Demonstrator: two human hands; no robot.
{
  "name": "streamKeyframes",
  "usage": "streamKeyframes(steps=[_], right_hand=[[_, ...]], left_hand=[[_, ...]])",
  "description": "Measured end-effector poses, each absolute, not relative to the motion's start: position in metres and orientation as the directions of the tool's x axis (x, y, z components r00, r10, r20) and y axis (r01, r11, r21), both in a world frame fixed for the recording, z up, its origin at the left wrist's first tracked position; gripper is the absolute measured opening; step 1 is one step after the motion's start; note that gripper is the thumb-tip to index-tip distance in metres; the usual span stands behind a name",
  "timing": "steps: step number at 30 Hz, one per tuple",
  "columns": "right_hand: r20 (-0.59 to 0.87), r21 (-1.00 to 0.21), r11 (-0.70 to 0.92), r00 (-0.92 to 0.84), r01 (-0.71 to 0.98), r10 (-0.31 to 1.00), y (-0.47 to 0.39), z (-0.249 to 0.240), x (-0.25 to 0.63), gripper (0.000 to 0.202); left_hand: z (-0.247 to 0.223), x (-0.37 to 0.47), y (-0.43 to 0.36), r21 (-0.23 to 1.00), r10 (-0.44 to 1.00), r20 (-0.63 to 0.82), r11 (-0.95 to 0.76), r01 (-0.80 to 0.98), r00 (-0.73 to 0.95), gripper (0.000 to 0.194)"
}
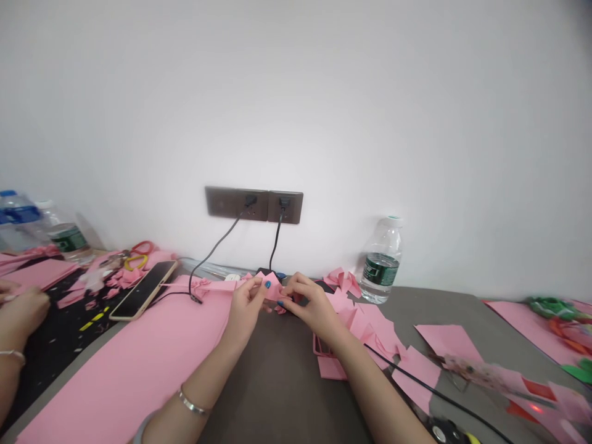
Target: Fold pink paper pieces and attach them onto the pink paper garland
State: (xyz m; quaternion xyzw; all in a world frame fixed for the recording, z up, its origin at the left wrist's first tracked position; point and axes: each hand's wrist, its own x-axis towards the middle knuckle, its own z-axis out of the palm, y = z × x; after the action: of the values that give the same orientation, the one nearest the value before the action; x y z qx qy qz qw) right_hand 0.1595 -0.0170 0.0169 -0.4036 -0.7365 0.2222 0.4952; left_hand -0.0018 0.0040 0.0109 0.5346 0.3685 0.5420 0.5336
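Between both hands is a small folded piece of pink paper [272, 287], raised above the grey table. My left hand [248, 301] pinches its left side, thumb on the front. My right hand [309, 306] grips its right edge between thumb and fingers. Beneath my left forearm spreads a large pink paper sheet [152, 364]. Several folded pink paper pieces [365, 324] lie heaped in and around a pink basket [319, 346] beside my right wrist. The paper's exact folds are too small to make out.
A water bottle [382, 262] stands by the wall. A glue gun [490, 376] with its black cord [430, 388] lies right. Left are a phone [145, 290], scissors [139, 256] and another person's hand [23, 314]. Cables [222, 237] hang from the wall socket [254, 205].
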Motion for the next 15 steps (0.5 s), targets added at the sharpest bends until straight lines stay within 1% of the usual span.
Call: streamKeyframes(steps=[3,10,15], right_hand=[[0.555,-0.723,0.590,-0.205,0.361,0.806,-0.0157,0.0151,0.1601,0.008],[0.536,-0.736,0.588,-0.242,0.335,0.809,-0.0169,0.0174,0.1612,0.012],[0.509,-0.768,0.548,-0.203,0.332,0.836,-0.0151,0.0149,0.1607,0.015]], left_hand=[[0.0125,-0.0016,0.0025,0.970,0.967,0.179,-0.143,-0.197,0.183,0.031],[0.0122,-0.0024,0.0034,0.973,0.969,0.140,-0.097,-0.209,0.205,0.034],[0.0132,-0.0023,0.0032,0.980,0.972,0.100,-0.059,-0.188,0.214,0.037]])
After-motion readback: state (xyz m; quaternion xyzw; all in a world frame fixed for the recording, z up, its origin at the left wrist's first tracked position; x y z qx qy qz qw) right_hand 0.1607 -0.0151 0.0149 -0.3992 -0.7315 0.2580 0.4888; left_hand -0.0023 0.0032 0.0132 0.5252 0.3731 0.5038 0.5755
